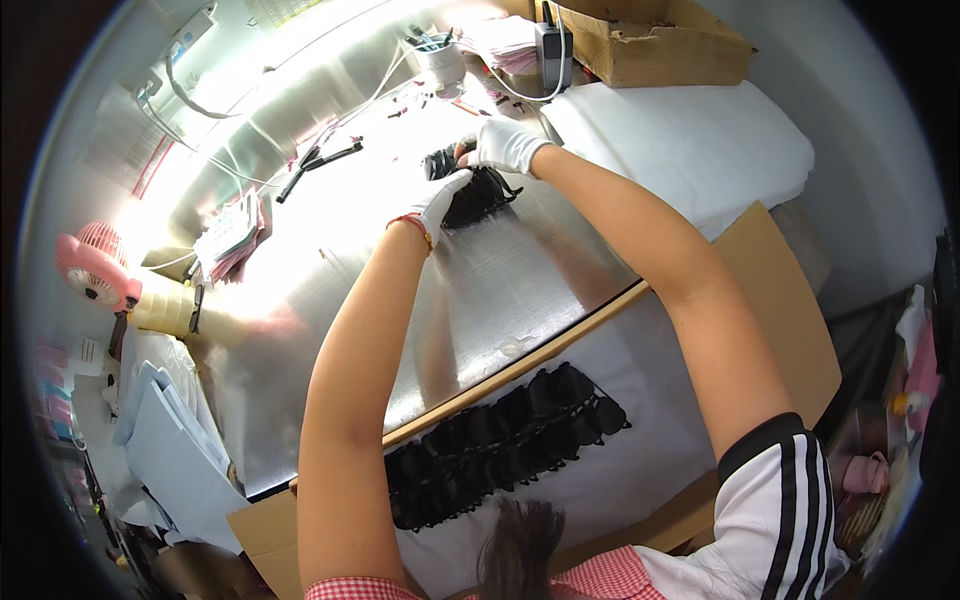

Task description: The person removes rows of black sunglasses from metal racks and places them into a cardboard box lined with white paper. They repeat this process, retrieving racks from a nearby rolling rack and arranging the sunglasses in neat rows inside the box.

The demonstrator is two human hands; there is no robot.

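A bunch of black sunglasses (480, 201) stands close together on the metal tabletop, with thin temple arms poking out at its right side. My left hand (442, 196), in a white glove, grips the near left side of the bunch, thumb on top. At its far end, my right hand (504, 144) wears a white glove with bare fingertips, pinched at the black pieces; the exact contact is partly hidden. Below the table edge, an open cardboard carton (780, 300) holds rows of similar black sunglasses (502, 442) on white lining.
A black pair of glasses (319, 161) lies left on the metal tabletop (525, 300). Small dark bits are scattered near a pen cup (439, 60). White sheets (675, 142) are stacked right, under a cardboard box (652, 49). A pink fan (97, 266) and tape rolls (161, 304) stand left.
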